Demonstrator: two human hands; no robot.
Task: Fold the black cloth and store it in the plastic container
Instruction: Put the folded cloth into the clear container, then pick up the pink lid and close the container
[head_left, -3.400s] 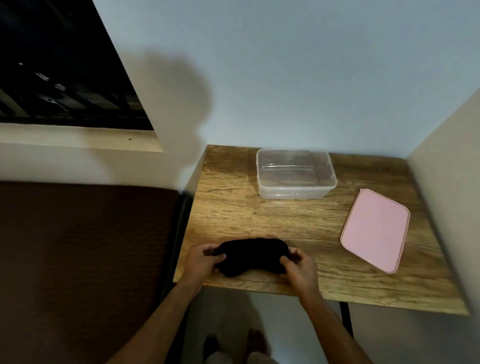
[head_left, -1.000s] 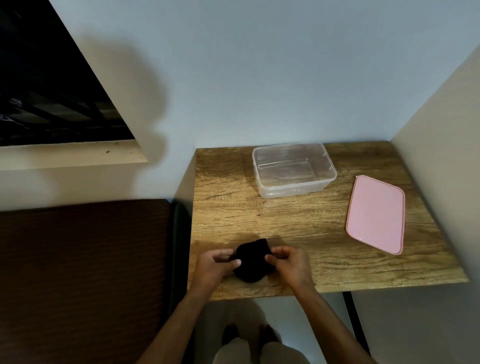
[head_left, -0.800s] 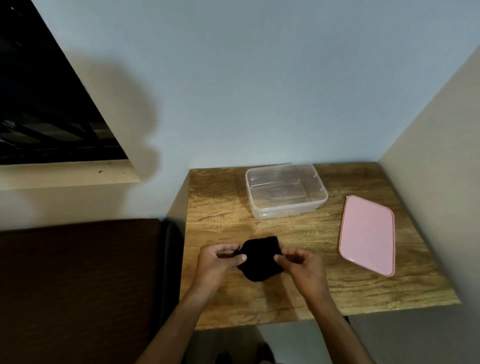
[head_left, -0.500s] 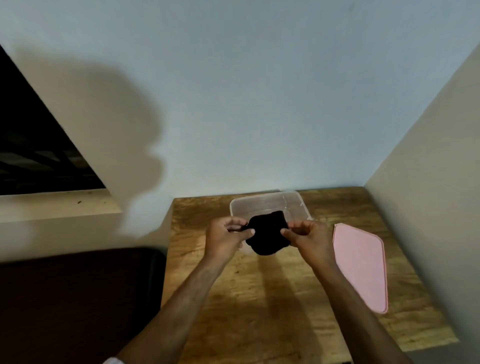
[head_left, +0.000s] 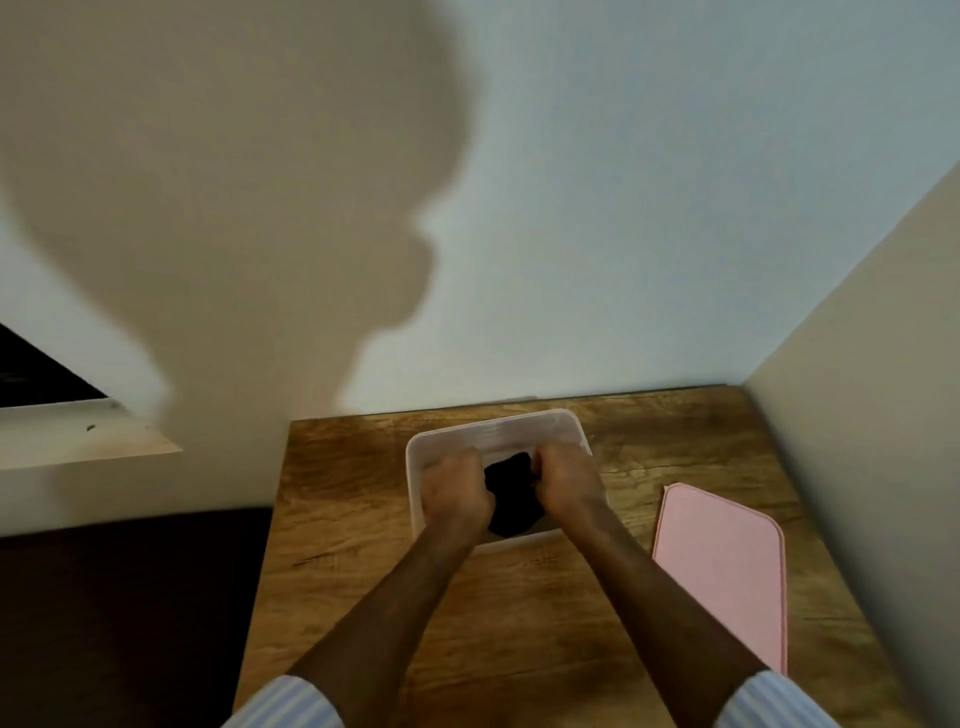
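Two hands, left hand (head_left: 454, 496) and right hand (head_left: 566, 486), are clutching one small folded black cloth (head_left: 511, 493) inside one clear rectangular plastic container (head_left: 493, 431). One flat pink rectangular lid (head_left: 722, 571) is lying beside it.

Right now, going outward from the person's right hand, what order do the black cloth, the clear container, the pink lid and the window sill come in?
From the right hand, in the head view:
1. Black cloth: gripped by it, between both hands.
2. Clear plastic container: the hand is down inside it.
3. Pink lid: flat on the table, to the right.
4. Window sill: far left, past the table.
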